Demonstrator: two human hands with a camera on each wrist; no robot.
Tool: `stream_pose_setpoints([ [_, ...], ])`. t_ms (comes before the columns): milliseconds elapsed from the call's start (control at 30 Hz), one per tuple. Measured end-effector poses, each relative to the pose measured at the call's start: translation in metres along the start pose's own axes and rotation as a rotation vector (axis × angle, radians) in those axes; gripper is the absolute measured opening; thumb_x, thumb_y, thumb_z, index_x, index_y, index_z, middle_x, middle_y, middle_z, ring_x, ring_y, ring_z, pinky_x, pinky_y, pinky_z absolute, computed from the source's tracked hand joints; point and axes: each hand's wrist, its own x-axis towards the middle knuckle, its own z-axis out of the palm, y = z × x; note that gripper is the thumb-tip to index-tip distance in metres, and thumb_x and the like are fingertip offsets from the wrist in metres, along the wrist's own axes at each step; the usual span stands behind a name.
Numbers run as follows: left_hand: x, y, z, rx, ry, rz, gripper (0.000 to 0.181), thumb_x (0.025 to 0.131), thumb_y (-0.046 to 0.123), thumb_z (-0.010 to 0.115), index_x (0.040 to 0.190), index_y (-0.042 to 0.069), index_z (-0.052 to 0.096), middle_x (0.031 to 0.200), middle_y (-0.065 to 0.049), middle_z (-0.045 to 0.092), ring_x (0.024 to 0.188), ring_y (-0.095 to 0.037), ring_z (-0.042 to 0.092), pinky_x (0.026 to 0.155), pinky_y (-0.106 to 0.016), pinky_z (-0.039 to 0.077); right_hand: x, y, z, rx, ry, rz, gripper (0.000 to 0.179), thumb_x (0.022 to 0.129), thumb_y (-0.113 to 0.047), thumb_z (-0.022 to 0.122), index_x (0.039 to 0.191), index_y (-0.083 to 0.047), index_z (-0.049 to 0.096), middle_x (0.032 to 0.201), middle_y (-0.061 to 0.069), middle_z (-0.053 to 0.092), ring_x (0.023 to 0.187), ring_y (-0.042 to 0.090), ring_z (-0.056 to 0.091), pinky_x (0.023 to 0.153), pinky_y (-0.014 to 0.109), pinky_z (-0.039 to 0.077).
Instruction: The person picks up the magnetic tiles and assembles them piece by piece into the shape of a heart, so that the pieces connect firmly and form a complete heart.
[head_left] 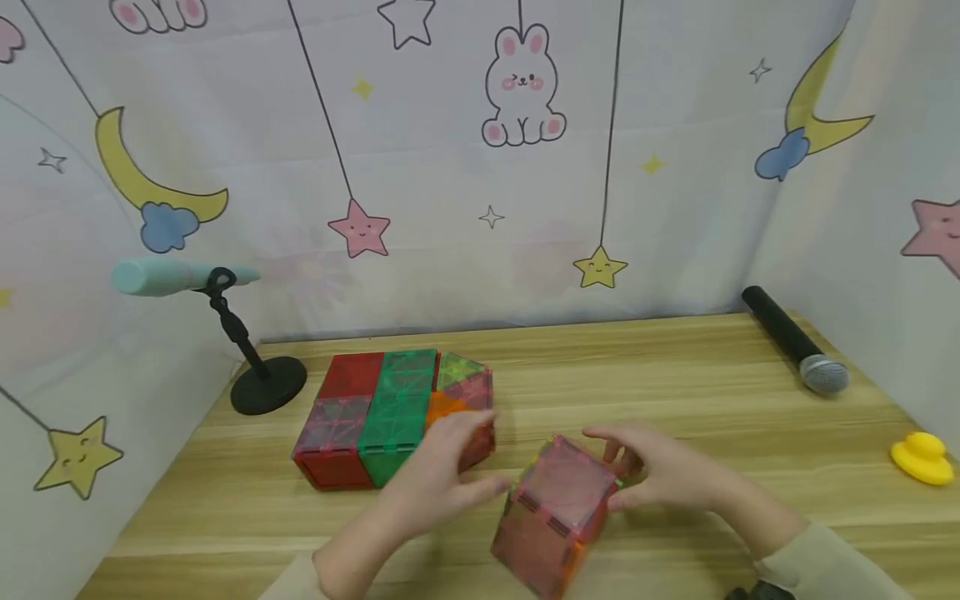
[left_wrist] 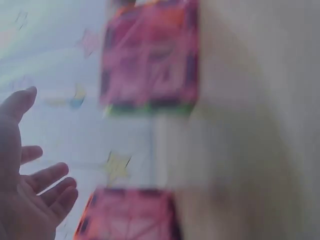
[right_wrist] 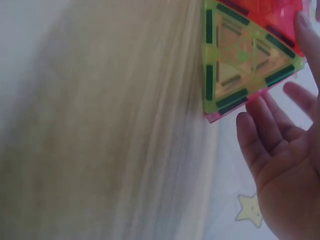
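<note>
Near the front of the table is a small block of translucent magnetic tiles (head_left: 566,487), pink with some orange and green edges. It sits tilted toward me in the head view. My right hand (head_left: 660,467) holds its right side between thumb and fingers; a yellow-green triangular tile (right_wrist: 245,57) forms one end in the right wrist view. My left hand (head_left: 438,475) is apart from that block, fingers spread, beside a larger flat structure of magnetic tiles (head_left: 397,417) in red, green, purple and orange. Blur softens the tiles in the left wrist view.
At the back left, a black stand (head_left: 258,383) carries a pale teal cylinder (head_left: 168,277). A black microphone (head_left: 795,342) lies at the back right, and a yellow rubber duck (head_left: 922,458) sits near the right edge. A patterned cloth (head_left: 450,283) encloses the table's back and sides.
</note>
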Motion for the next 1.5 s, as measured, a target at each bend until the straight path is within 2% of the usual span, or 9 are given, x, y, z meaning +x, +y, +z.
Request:
stream_pose_setpoints([
  [67, -0.003, 0.007, 0.013, -0.074, -0.114, -0.042, 0.074, 0.084, 0.046, 0.067, 0.142, 0.012, 0.037, 0.135, -0.007, 0.044, 0.12, -0.025, 0.043, 0.094, -0.047, 0.041, 0.0, -0.003, 0.002, -0.007, 0.001, 0.014, 0.079, 0.079, -0.037, 0.075, 0.139, 0.0, 0.039, 0.099, 0.001, 0.055, 0.087, 0.01, 0.059, 0.075, 0.03, 0.051],
  [167, -0.007, 0.013, 0.03, -0.135, -0.191, -0.077, 0.082, 0.081, 0.051, 0.067, 0.144, 0.014, 0.031, 0.134, -0.005, 0.043, 0.117, -0.021, 0.044, 0.092, -0.043, 0.043, -0.004, -0.009, 0.004, -0.036, 0.029, 0.043, 0.082, 0.078, -0.041, 0.074, 0.139, 0.001, 0.038, 0.094, -0.002, 0.056, 0.084, 0.008, 0.058, 0.075, 0.029, 0.051],
  [433, -0.008, 0.023, 0.058, -0.052, -0.153, -0.009, 0.094, 0.074, 0.054, 0.073, 0.145, 0.017, 0.023, 0.129, -0.005, 0.037, 0.113, -0.017, 0.042, 0.089, -0.037, 0.045, -0.015, -0.017, 0.004, -0.083, 0.089, 0.065, 0.08, 0.077, -0.043, 0.074, 0.135, 0.002, 0.042, 0.095, 0.003, 0.054, 0.078, 0.006, 0.061, 0.067, 0.026, 0.052],
  [567, -0.003, 0.019, 0.059, -0.014, -0.187, 0.017, 0.093, 0.073, 0.048, 0.076, 0.144, 0.016, 0.026, 0.13, -0.007, 0.035, 0.11, -0.017, 0.044, 0.084, -0.033, 0.047, -0.017, -0.018, 0.004, -0.075, 0.082, 0.028, 0.075, 0.079, -0.04, 0.073, 0.134, 0.002, 0.043, 0.096, 0.006, 0.051, 0.076, 0.005, 0.06, 0.066, 0.025, 0.051],
  [733, 0.007, 0.008, 0.051, -0.066, -0.278, 0.065, 0.093, 0.075, 0.04, 0.076, 0.146, 0.015, 0.022, 0.138, -0.005, 0.033, 0.123, -0.019, 0.036, 0.096, -0.041, 0.04, -0.017, -0.016, 0.002, -0.078, 0.062, -0.057, 0.074, 0.077, -0.033, 0.077, 0.134, 0.0, 0.044, 0.103, 0.009, 0.05, 0.073, 0.005, 0.057, 0.062, 0.025, 0.05],
  [833, 0.01, 0.0, 0.045, -0.094, -0.306, 0.05, 0.094, 0.076, 0.043, 0.075, 0.148, 0.017, 0.02, 0.139, -0.005, 0.031, 0.125, -0.021, 0.035, 0.098, -0.042, 0.038, -0.015, -0.013, 0.001, -0.161, 0.053, -0.051, 0.082, 0.073, -0.039, 0.079, 0.138, -0.005, 0.042, 0.118, 0.01, 0.048, 0.09, 0.014, 0.056, 0.071, 0.032, 0.05],
  [1000, 0.006, -0.008, 0.04, -0.099, -0.298, -0.018, 0.091, 0.078, 0.047, 0.073, 0.148, 0.019, 0.021, 0.134, -0.005, 0.032, 0.115, -0.018, 0.044, 0.088, -0.034, 0.045, -0.008, -0.004, 0.0, -0.255, 0.009, -0.011, 0.099, 0.068, -0.05, 0.079, 0.145, -0.007, 0.033, 0.141, 0.014, 0.037, 0.124, 0.034, 0.038, 0.092, 0.056, 0.037],
  [1367, 0.014, -0.002, 0.049, -0.046, -0.352, -0.071, 0.109, 0.073, 0.053, 0.074, 0.151, 0.012, 0.01, 0.136, -0.009, 0.033, 0.118, -0.02, 0.043, 0.093, -0.034, 0.043, -0.009, -0.001, -0.001, -0.171, -0.011, 0.02, 0.103, 0.067, -0.044, 0.081, 0.144, -0.001, 0.029, 0.136, 0.008, 0.041, 0.122, 0.03, 0.04, 0.094, 0.056, 0.035],
  [1500, 0.018, -0.001, 0.05, -0.001, -0.293, -0.039, 0.105, 0.07, 0.045, 0.079, 0.147, 0.005, 0.021, 0.136, -0.009, 0.034, 0.123, -0.021, 0.038, 0.098, -0.038, 0.04, -0.009, -0.001, 0.0, -0.181, 0.041, 0.005, 0.106, 0.064, -0.043, 0.083, 0.145, -0.003, 0.026, 0.137, 0.011, 0.039, 0.123, 0.034, 0.037, 0.093, 0.06, 0.034],
])
